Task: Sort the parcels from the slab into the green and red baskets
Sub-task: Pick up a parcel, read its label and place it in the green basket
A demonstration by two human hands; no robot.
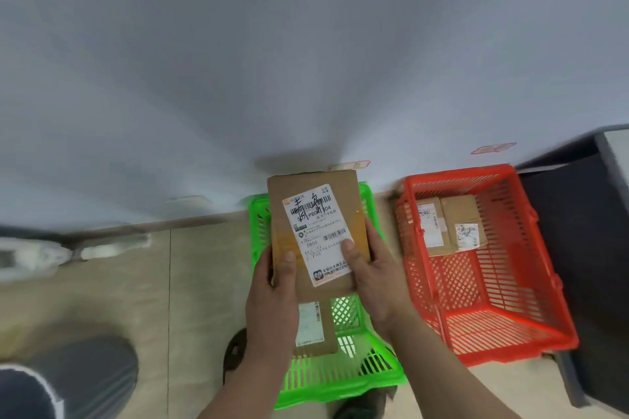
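Directly above the green basket (371,367) a brown cardboard parcel (316,231) is held in both hands, label side up; its white shipping label (318,235) carries barcodes, printed text and black handwritten marks, and lies slightly tilted on the cardboard. Gripping the parcel's near left edge, the left hand (272,292) has its thumb laid on top and its fingers hidden beneath; the right hand (371,269) grips the near right edge, thumb pressed on the lower corner of the label and fingers curled round the side. Inside the green basket, below the held parcel, lies another brown parcel (315,330) with a pale label, partly covered by the left wrist. Just to the right of the green basket stands the red basket (531,330); two brown labelled parcels (449,224) lie side by side at its far end, touching each other. Beyond the green basket rises a pale wall (306,44); two small pink tags (493,147) are stuck low on it, one behind each basket. Both baskets sit on a beige tiled floor (136,282); further right of the red basket stands a dark box-like object (585,248).
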